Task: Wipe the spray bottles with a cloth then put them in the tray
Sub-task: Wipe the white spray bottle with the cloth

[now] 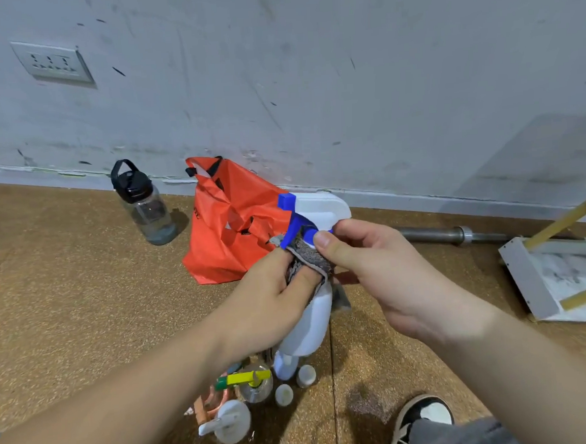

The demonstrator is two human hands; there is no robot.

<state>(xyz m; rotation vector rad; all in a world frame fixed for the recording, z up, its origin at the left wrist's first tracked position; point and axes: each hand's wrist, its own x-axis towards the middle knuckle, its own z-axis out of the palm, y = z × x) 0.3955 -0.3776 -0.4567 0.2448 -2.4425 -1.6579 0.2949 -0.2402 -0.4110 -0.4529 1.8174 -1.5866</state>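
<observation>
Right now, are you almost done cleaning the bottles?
Not nearly. Done: nothing shows as put away yet. In hand: the left hand holds a grey cloth round the neck of the white spray bottle, which the right hand pinches just under its head. Left: a yellow-nozzled bottle and a white pump bottle are down on the floor.
</observation>
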